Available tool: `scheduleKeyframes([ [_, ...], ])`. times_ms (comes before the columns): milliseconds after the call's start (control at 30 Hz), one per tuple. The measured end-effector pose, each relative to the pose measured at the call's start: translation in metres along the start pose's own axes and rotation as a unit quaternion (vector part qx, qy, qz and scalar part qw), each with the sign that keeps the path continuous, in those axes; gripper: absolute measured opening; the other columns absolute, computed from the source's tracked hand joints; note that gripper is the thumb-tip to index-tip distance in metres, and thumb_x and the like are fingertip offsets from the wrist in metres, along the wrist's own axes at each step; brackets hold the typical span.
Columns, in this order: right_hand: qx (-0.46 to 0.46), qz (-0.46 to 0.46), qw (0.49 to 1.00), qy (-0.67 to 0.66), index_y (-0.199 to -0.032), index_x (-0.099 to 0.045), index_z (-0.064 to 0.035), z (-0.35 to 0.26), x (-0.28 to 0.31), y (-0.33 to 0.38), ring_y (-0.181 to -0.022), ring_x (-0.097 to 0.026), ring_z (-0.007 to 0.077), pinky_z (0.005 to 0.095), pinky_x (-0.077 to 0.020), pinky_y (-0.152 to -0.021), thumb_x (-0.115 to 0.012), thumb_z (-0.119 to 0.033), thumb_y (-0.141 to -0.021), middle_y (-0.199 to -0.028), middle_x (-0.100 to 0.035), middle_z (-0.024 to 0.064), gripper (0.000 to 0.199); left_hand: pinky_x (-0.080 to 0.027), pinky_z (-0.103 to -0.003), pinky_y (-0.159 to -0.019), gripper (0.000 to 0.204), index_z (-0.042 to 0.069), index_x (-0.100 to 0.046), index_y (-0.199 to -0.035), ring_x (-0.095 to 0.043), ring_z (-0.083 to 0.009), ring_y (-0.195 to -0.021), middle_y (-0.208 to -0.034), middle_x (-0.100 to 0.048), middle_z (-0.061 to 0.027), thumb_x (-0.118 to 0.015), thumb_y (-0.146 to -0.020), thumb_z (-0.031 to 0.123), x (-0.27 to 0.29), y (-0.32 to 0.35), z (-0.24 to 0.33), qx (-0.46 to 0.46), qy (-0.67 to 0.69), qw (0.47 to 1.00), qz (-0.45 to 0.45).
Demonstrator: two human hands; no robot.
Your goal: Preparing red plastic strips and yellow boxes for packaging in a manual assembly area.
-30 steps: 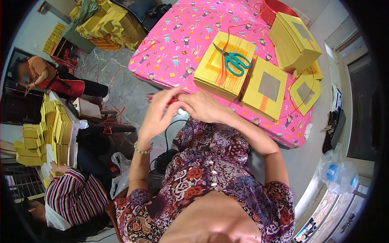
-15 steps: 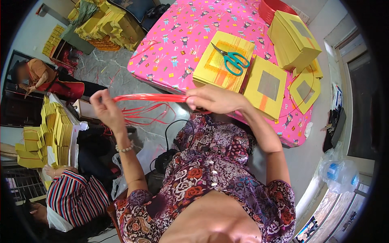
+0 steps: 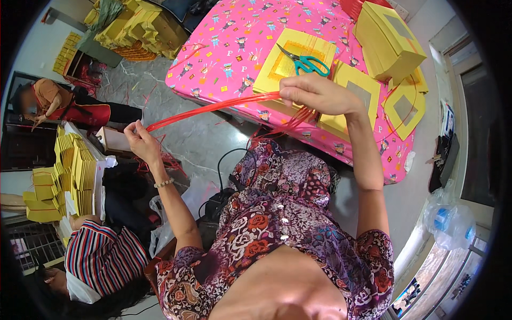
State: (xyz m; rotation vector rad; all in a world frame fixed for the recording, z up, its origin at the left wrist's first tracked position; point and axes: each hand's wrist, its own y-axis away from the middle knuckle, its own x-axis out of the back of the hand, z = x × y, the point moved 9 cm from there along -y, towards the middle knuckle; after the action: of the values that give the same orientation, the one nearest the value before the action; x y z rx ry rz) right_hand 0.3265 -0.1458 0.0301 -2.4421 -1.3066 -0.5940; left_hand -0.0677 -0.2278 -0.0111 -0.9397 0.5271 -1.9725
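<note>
A bundle of thin red strings [image 3: 213, 106] stretches taut between my two hands. My left hand [image 3: 140, 140] pinches one end out to the left, over the grey floor. My right hand [image 3: 319, 93] grips the other end above the near edge of the pink patterned table [image 3: 229, 48], with loose string ends hanging below it. Just beyond my right hand lies a stack of yellow paper sheets [image 3: 290, 61] with teal-handled scissors [image 3: 305, 62] on top.
More yellow paper stacks [image 3: 386, 40] and square-windowed sheets [image 3: 405, 106] lie on the table's right part. A person in a striped shirt [image 3: 101, 261] sits at lower left by stacked yellow paper [image 3: 77, 176]. Another person [image 3: 58, 104] crouches at far left. A plastic bottle [image 3: 448, 221] stands at right.
My hands were together near my chest a second ago. They have since drawn apart, the left out to the left and the right up toward the table, pulling the red strings taut.
</note>
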Motion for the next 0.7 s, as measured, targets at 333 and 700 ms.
scheduleKeyframes([
  [333,-0.035,0.040,0.997,-0.054,-0.083,-0.054,-0.0049,0.010,0.003,0.000,-0.062,-0.045,0.0074,0.0253,-0.0394,-0.058,-0.043,-0.034,-0.098,-0.068,-0.048,-0.0014,0.035,-0.048,-0.038,-0.069,0.026,0.004,-0.061,-0.097,-0.065,-0.0279,-0.079,-0.088,-0.067,-0.0156,-0.049,-0.095,0.028,-0.002,0.016,-0.043,0.033,-0.154,0.983,-0.097],
  [700,-0.017,0.012,0.998,0.060,-0.087,-0.059,-0.0012,-0.011,-0.058,-0.056,-0.074,-0.060,0.0272,0.0377,-0.0454,-0.069,-0.042,-0.034,-0.097,-0.077,-0.062,0.0134,0.038,-0.044,-0.032,-0.087,0.027,0.003,-0.054,-0.118,-0.061,-0.0222,-0.098,-0.104,-0.065,-0.0137,-0.049,-0.095,0.015,-0.078,0.063,0.189,-0.136,0.227,0.879,-0.397],
])
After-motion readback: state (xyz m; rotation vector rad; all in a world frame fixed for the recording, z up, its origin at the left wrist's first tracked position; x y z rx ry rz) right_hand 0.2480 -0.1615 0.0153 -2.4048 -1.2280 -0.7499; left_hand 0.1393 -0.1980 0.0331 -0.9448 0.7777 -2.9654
